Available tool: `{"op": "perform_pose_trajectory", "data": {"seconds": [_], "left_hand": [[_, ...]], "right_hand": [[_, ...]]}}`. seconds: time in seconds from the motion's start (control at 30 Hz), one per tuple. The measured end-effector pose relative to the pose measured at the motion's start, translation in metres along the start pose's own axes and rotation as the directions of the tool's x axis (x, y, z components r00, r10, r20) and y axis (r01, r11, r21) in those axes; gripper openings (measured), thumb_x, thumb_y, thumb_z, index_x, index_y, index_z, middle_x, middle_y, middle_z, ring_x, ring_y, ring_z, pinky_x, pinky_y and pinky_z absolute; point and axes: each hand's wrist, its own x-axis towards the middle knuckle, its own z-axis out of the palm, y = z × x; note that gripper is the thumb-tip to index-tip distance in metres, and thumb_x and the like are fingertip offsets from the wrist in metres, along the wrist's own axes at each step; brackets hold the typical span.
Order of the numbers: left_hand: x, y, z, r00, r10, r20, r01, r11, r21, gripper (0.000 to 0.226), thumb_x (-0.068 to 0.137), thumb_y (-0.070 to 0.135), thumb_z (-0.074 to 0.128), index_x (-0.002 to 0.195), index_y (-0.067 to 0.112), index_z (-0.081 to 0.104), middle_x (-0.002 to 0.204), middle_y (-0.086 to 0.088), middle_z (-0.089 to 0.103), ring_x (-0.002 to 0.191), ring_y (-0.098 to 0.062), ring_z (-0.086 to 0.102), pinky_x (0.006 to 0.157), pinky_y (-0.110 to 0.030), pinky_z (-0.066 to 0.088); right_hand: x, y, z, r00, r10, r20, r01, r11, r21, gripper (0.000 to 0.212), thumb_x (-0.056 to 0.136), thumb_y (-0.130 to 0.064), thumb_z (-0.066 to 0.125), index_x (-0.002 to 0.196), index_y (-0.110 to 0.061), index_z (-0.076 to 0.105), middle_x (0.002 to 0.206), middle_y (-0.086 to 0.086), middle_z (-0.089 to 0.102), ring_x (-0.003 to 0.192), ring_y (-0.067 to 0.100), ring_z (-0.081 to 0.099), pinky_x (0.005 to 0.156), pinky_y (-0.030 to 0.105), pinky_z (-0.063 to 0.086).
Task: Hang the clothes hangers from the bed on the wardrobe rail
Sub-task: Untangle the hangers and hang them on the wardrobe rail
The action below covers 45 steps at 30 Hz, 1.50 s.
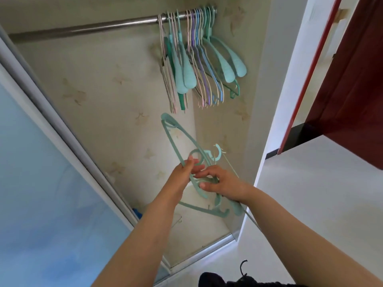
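Inside the open wardrobe, low and right of centre: both hands meet over a bunch of teal hangers (pixel 207 181).

Left hand (pixel 187 172): fingers curled round the neck of one teal hanger (pixel 176 139), just below its round hook. That hanger tilts up and away to the left, its far shoulder end pointing toward the hung row above. Thumb side faces the camera.

Right hand (pixel 222 183): fingers curled, gripping the rest of the bunch. Thumb lies across the front, index finger stretched toward the left hand. Hooks (pixel 217 152) stick up past the knuckles; hanger arms trail below the wrist toward the wardrobe floor. A thin pale hanger (pixel 232 168) sits in the bunch too, its wire running down to the right. Exact count in the bunch unclear.

Rail (pixel 93 27): a steel bar across the top of the wardrobe, bare along its left stretch. Hung hangers (pixel 199 59) crowd its right end, teal, pink, purple, blue and cream, packed side by side and touching. Broad-shouldered teal ones hang at both sides of the group, thin ones between.

Held hangers sit well below the rail, apart from the hung row.

Sliding door (pixel 41 162), frosted blue, to the left with its metal frame. White wall (pixel 279 100) to the right, dark red door (pixel 352 79) beyond it. Dark fabric (pixel 217 280) at the bottom edge.
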Motion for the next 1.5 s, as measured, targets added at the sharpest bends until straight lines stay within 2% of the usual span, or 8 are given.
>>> {"op": "perform_pose_trajectory", "data": {"seconds": [0.17,0.3,0.53,0.7,0.8,0.97,1.27,1.5], "left_hand": [[-0.022,-0.020,0.008,0.989,-0.069,-0.129,0.023,0.944,-0.329,0.028,0.103,0.027,0.043,0.122,0.008,0.050,0.109,-0.005,0.071,0.087,-0.025,0.072,0.067,-0.029,0.058],[-0.031,-0.034,0.010,0.975,-0.108,-0.196,0.029,0.930,-0.368,0.029,0.099,0.037,0.047,0.117,0.014,0.050,0.108,-0.003,0.072,0.085,-0.026,0.073,0.080,-0.039,0.059],[-0.048,-0.052,0.015,0.968,-0.090,-0.234,-0.008,0.922,-0.387,0.036,0.098,0.042,0.044,0.109,0.009,0.051,0.106,-0.002,0.073,0.074,-0.021,0.071,0.077,-0.034,0.059],[-0.046,-0.056,0.013,0.956,-0.053,-0.287,-0.049,0.940,-0.338,0.030,0.099,0.040,0.043,0.098,0.014,0.059,0.108,0.001,0.070,0.103,-0.019,0.066,0.085,-0.036,0.056],[-0.046,-0.049,0.004,0.949,-0.019,-0.316,-0.087,0.944,-0.318,0.034,0.101,0.040,0.041,0.093,0.016,0.063,0.078,0.002,0.071,0.078,-0.015,0.065,0.080,-0.031,0.054],[-0.047,-0.033,-0.011,0.967,-0.168,-0.194,0.007,0.772,-0.636,0.035,0.099,0.043,0.044,0.107,0.016,0.065,0.055,0.006,0.047,0.040,-0.003,0.032,0.040,-0.015,0.036],[-0.053,-0.068,-0.024,0.958,-0.226,0.177,0.254,0.378,-0.890,0.042,0.097,0.044,0.042,0.106,0.009,0.062,0.040,0.009,0.038,0.027,-0.002,0.035,0.030,-0.012,0.035],[-0.056,-0.064,-0.039,0.963,-0.238,0.129,0.264,0.723,-0.638,0.049,0.097,0.049,0.038,0.113,0.010,0.062,0.043,0.008,0.029,0.031,-0.002,0.025,0.031,-0.013,0.028]], "right_hand": [[-0.014,0.011,0.015,0.996,0.046,-0.078,-0.046,0.999,0.012,0.050,0.083,-0.031,0.072,0.127,-0.034,0.047,0.128,-0.006,0.035,0.108,0.010,0.052,0.097,0.026,0.046],[-0.022,0.021,0.028,0.958,0.203,-0.205,-0.171,0.971,0.166,0.071,0.076,-0.042,0.077,0.131,-0.029,0.034,0.122,-0.004,0.042,0.098,0.010,0.057,0.081,0.027,0.053],[-0.029,0.031,0.030,0.913,0.402,-0.067,-0.313,0.797,0.516,0.049,0.086,-0.033,0.069,0.127,-0.013,0.050,0.098,0.005,0.067,0.073,0.016,0.067,0.066,0.031,0.054],[-0.035,0.041,0.032,0.926,0.371,0.066,-0.328,0.709,0.624,0.025,0.091,-0.021,0.064,0.110,-0.006,0.067,0.079,0.006,0.064,0.056,0.013,0.052,0.059,0.028,0.046],[-0.038,0.046,0.036,0.916,0.392,0.081,-0.358,0.712,0.604,0.017,0.093,-0.022,0.061,0.104,-0.009,0.063,0.072,-0.002,0.063,0.051,0.011,0.050,0.047,0.021,0.040],[-0.038,0.051,0.040,0.907,0.419,-0.038,-0.344,0.791,0.506,0.011,0.096,-0.019,0.056,0.097,-0.009,0.060,0.075,0.002,0.064,0.040,0.008,0.048,0.044,0.018,0.041],[-0.030,0.067,0.032,0.866,0.460,-0.196,-0.336,0.826,0.453,0.021,0.096,-0.017,0.056,0.109,-0.001,0.063,0.068,0.005,0.062,0.058,0.021,0.052,0.054,0.026,0.045],[-0.028,0.072,0.032,0.885,0.403,-0.232,-0.329,0.895,0.300,0.017,0.096,-0.011,0.051,0.107,-0.006,0.062,0.070,0.003,0.064,0.071,0.023,0.058,0.065,0.032,0.046]]}}
